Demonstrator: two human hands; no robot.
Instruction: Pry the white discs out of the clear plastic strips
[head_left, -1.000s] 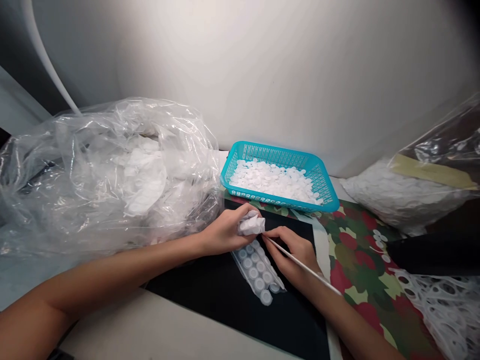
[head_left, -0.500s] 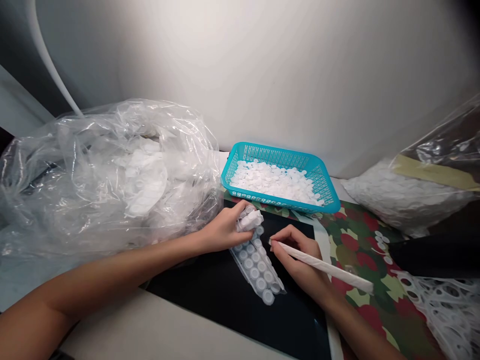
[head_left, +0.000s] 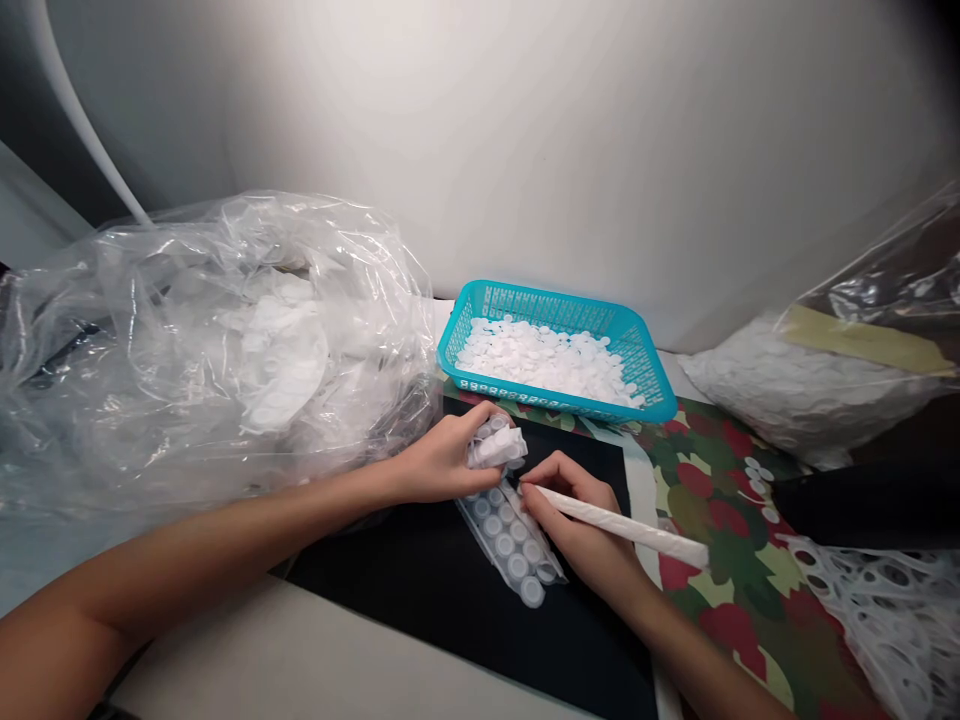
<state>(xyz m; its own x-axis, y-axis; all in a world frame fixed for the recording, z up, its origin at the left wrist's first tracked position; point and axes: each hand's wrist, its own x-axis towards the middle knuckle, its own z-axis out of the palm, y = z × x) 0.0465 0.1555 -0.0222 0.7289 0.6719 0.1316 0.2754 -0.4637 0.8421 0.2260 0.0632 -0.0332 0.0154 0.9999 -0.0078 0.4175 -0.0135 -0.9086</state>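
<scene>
My left hand (head_left: 457,455) is closed around a bunched white part of a sheet of round translucent pieces (head_left: 510,540). The rest of that sheet hangs down over a black mat (head_left: 420,580), its round pieces set in rows. Just to its right, my right hand (head_left: 581,510) pinches a long white stick (head_left: 637,522) near one end, with the far end pointing right. The right fingertips are at the edge of the sheet; whether they touch it I cannot tell.
Behind the mat stands a blue basket (head_left: 559,405) of small white discs. A large clear plastic bag (head_left: 187,330) fills the left side. On the right are a bag of white pieces (head_left: 802,390), a few loose discs (head_left: 757,470) and ring-holed plastic scraps (head_left: 892,610) on a patterned cloth (head_left: 720,560).
My right hand has moved left with the white stick, closer to the sheet and my left hand. The left hand keeps its hold. The whole view has shifted slightly.
</scene>
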